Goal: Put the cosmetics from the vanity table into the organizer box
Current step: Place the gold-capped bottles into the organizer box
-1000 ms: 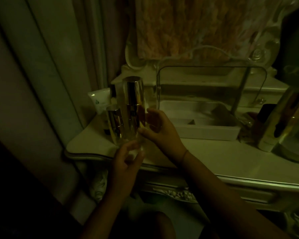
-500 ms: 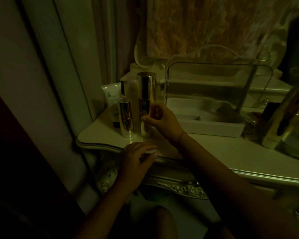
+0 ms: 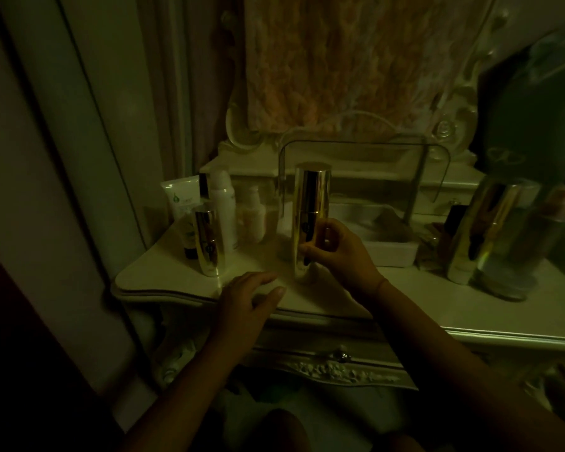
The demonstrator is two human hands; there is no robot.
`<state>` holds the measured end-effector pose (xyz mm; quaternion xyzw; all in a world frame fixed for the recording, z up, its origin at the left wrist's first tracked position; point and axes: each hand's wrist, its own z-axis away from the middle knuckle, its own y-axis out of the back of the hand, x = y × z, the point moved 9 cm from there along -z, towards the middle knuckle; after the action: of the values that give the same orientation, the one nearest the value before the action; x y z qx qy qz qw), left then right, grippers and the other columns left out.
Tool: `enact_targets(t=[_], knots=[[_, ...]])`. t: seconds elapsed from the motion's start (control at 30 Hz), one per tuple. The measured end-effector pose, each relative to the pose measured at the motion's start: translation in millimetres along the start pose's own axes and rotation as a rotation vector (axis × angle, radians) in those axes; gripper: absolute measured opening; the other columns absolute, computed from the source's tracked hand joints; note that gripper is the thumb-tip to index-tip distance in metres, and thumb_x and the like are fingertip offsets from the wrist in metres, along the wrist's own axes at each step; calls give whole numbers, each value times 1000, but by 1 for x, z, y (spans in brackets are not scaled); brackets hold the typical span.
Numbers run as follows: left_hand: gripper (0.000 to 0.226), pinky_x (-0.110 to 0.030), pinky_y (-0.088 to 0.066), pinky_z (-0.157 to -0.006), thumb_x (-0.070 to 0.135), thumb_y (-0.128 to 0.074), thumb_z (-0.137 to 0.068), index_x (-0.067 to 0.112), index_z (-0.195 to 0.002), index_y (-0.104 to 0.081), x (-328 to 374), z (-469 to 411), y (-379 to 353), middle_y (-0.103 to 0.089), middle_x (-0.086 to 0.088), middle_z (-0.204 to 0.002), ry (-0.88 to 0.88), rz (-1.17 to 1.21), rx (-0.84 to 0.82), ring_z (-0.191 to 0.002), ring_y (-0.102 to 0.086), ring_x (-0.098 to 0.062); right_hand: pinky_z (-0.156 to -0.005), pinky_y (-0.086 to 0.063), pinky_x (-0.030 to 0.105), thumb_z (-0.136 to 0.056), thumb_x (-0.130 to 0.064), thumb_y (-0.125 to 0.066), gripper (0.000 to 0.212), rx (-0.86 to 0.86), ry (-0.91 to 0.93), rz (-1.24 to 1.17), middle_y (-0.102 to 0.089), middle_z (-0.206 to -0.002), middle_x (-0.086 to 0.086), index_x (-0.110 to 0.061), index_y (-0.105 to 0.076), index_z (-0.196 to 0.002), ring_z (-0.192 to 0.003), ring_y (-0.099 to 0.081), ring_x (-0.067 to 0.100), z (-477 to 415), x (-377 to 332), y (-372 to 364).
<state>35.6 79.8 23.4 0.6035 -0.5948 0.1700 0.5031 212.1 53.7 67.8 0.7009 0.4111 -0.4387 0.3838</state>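
Observation:
My right hand (image 3: 335,252) grips a tall gold bottle (image 3: 310,203) upright, just in front of the white organizer box (image 3: 392,252) with its raised clear lid (image 3: 356,164). My left hand (image 3: 248,300) rests flat with loose fingers on the front edge of the vanity table (image 3: 163,275) and holds nothing. A short gold bottle (image 3: 207,241) stands at the left. Behind it are a white spray bottle (image 3: 224,210), a white tube (image 3: 181,200) and a small pale bottle (image 3: 253,213).
A large gold bottle (image 3: 483,230) and a clear jar (image 3: 509,272) stand at the right beside small dark items (image 3: 454,220). An ornate mirror frame (image 3: 238,125) rises behind the box. A wall and curtain close off the left. A drawer knob (image 3: 340,355) sits below the tabletop.
My right hand has carried the tall gold bottle to the right, away from the short one, toward the organizer box. My left hand has settled on the table edge.

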Motion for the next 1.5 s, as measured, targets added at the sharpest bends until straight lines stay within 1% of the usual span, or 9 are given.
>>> enact_targets(t=[0.2,0.57,0.63,0.8,0.93,1.03,1.17,1.27,1.5], knots=[[44,-17,-32,-87,43,-59,-81,37,-123,-48,17,-47,-23,-42,15,-129,-56,-80,-46,-119,-38,-3,-75,-57,25,-74,-16,-74,45,38,-21,-17,-70,-104,2,-16,-55,-115,-90,-70,11,7,4,26],[45,-39,-37,-107,4,-55,-82,25,-123,-53,-2,-93,-57,-31,3,-143,-15,-151,-157,-133,-30,-16,-64,-52,10,-74,-13,-73,39,27,-22,1,-71,-95,-1,-31,-55,-103,-85,-69,4,-7,-4,45],[41,-34,-40,-105,4,-54,-84,23,-120,-54,-4,-94,-58,-30,5,-143,-16,-108,-156,-131,-31,-13,-67,-54,12,-74,-15,-73,38,19,-8,26,-70,-98,2,-27,-55,-105,-87,-69,6,-16,-10,45],[37,9,-31,-74,7,-51,-89,21,-123,-53,-4,-95,-58,-24,13,-142,-42,-47,-135,-117,-25,6,-66,-54,13,-72,-15,-75,45,35,23,37,-71,-94,1,-20,-56,-113,-85,-70,5,-39,-26,51],[32,10,-29,-74,9,-53,-89,21,-118,-58,3,-96,-56,-23,17,-136,-108,-20,-112,-98,-27,29,-65,-54,12,-71,-12,-75,45,31,52,68,-69,-98,-1,-34,-54,-104,-87,-69,4,-54,-37,50],[26,6,-30,-81,14,-56,-88,22,-112,-60,5,-95,-53,-25,16,-138,-149,-33,-83,-105,-29,27,-67,-51,7,-71,-3,-74,46,22,78,103,-68,-99,-8,-35,-56,-97,-90,-66,-5,-61,-38,45],[21,2,-29,-85,14,-59,-86,16,-107,-62,-1,-96,-52,-31,9,-137,-120,-19,-63,-123,-31,-1,-77,-57,22,-71,7,-70,54,-3,72,71,-65,-109,-8,-36,-54,-101,-105,-64,7,-67,-29,37],[19,6,-28,-80,15,-58,-87,19,-105,-62,-1,-96,-52,-28,3,-144,-105,-11,-77,-125,-25,0,-90,-54,39,-71,7,-70,55,-10,55,96,-63,-120,4,-33,-52,-103,-113,-60,19,-72,-21,32],[17,7,-30,-80,14,-57,-88,25,-101,-62,-1,-95,-53,-22,3,-151,-74,-1,-97,-133,-23,-4,-100,-47,42,-73,6,-69,57,2,4,161,-60,-125,6,-18,-50,-121,-119,-56,22,-93,0,31]])
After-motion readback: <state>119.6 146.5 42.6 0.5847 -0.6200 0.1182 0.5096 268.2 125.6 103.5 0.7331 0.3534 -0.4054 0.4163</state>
